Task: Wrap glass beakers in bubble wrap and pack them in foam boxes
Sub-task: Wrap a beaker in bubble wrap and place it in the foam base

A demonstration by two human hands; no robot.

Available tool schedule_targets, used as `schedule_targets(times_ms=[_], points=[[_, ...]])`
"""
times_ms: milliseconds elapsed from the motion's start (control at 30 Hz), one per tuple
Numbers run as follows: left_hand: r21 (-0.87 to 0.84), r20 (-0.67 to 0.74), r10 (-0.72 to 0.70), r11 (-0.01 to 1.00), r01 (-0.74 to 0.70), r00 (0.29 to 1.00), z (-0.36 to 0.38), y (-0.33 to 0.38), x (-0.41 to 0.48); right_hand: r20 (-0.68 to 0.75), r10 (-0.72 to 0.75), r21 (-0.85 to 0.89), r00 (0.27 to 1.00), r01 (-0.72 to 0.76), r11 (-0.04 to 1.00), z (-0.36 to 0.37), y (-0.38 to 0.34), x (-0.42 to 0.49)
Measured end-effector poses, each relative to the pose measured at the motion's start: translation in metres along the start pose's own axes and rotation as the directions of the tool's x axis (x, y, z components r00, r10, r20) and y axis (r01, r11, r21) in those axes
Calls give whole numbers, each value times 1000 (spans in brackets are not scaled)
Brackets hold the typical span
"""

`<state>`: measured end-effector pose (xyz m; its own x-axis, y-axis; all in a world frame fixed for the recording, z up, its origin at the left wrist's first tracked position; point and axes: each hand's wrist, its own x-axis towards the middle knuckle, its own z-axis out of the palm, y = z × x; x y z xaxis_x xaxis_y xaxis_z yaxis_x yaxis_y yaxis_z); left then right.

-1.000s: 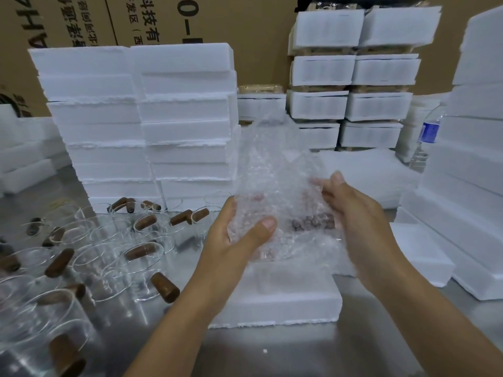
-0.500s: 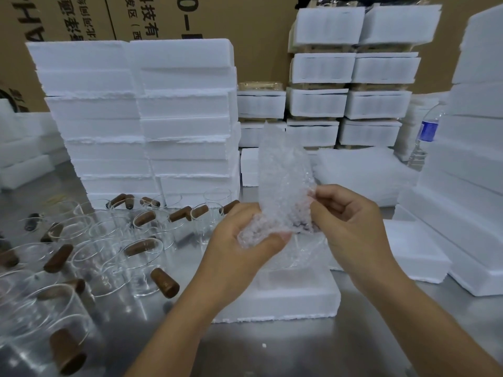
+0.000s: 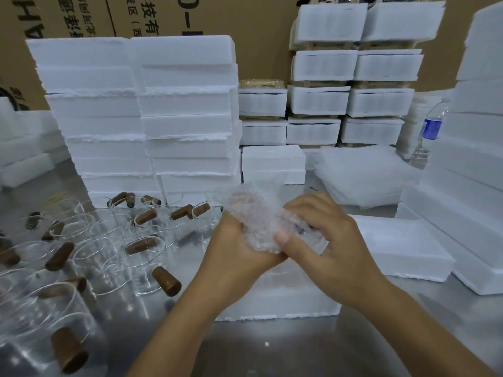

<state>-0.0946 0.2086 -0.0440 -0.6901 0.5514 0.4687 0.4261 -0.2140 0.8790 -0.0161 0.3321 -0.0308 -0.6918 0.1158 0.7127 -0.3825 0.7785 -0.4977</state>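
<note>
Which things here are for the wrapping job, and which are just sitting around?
For the job:
- bubble wrap, gripped by the left hand and right hand
- glass beakers with brown stoppers
- foam box under the hands
- pile of wrapping sheets
- stacked foam boxes

Just lying about:
- water bottle
- cardboard cartons behind

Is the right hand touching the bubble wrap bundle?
Touching. The head view shows the right hand with thumb and fingers curled round the bubble wrap, which the left hand also grips.
</note>
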Motion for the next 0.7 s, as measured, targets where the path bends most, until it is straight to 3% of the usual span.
schedule_targets(times_ms=[100,233,367,433,500,567,633,700], points=[[-87,-4,50,995,-50,999,1,2,-1,35,39,20,999,-40,999,-1,1,2],[111,-1,94,989,-93,996,-2,4,-3,101,196,30,975,-200,979,-3,5,1],[205,58,167,963,-175,984,-1,5,-5,193,293,-41,936,-291,956,-6,6,3],[244,80,198,947,-212,977,1,5,-7,227,343,22,911,-357,934,-7,3,5],[310,77,225,920,-238,971,2,6,-7,157,385,189,910,-410,892,-8,0,6],[404,53,266,875,-264,962,1,9,-6,14,363,277,932,-352,894,-8,-2,5],[452,24,263,857,-245,964,0,11,-5,-124,253,223,960,-221,949,-8,-3,3],[457,27,227,864,-214,974,-2,10,-4,-166,120,141,979,-97,985,-8,-3,3]])
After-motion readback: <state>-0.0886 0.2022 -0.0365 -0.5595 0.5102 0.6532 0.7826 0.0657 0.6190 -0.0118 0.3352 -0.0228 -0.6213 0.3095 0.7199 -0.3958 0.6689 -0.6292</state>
